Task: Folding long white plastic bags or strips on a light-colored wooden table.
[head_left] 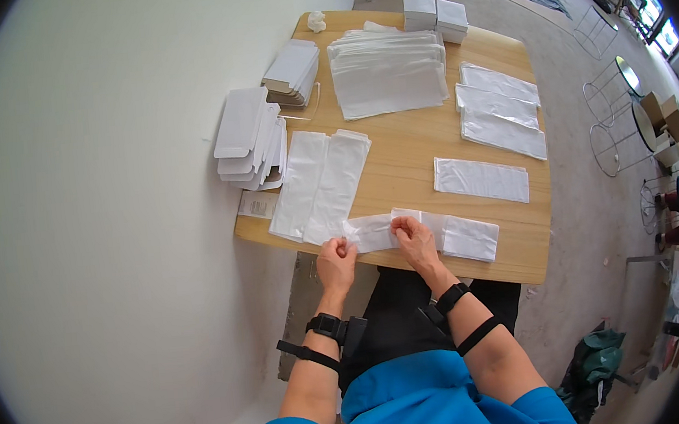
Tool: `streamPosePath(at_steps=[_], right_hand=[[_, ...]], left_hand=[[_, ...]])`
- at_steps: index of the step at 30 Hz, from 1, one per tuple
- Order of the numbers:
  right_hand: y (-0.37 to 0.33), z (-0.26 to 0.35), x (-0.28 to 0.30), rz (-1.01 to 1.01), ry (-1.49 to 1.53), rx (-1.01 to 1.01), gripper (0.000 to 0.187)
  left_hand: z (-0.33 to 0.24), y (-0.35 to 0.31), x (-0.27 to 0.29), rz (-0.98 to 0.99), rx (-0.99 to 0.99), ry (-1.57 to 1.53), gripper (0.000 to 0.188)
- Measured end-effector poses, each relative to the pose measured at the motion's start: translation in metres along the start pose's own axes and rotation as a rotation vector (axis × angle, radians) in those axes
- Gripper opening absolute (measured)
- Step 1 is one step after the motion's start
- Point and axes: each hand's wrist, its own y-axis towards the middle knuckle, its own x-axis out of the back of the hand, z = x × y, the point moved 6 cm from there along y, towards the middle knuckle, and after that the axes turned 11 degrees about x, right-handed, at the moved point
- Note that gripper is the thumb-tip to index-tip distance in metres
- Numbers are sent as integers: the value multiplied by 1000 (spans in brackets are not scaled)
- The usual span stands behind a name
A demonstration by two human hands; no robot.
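Observation:
A thin white plastic bag [372, 233] lies stretched along the table's near edge, its right end folded into a flat rectangle [471, 238]. My left hand [338, 261] pinches the bag's left end between thumb and fingers, just over the table edge. Closed around the bag's middle, my right hand [416, 245] grips its upper layer and hides part of it. Two long flat white bags [321, 185] lie side by side beyond my left hand. To the right, beyond the bag I hold, rests a narrow folded bag [481, 180].
The wooden table [399, 153] carries a stack of white bags [389, 76] at the back and more folded bags [501, 110] at right. White cartons [245, 127] pile up along the wall side; white boxes [420, 10] stand at the far edge. Stools [629, 76] stand on the floor.

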Motion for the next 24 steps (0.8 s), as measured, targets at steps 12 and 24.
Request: streamPosePath(at_steps=[12,24], right_hand=[[1,5,1,-6,11,5,14],[1,17,12,-32,40,-1,20]], left_hand=[[-4,-16,13,-143,242,-50,43],[-38,-29,-12,-136,166,-460,27]])
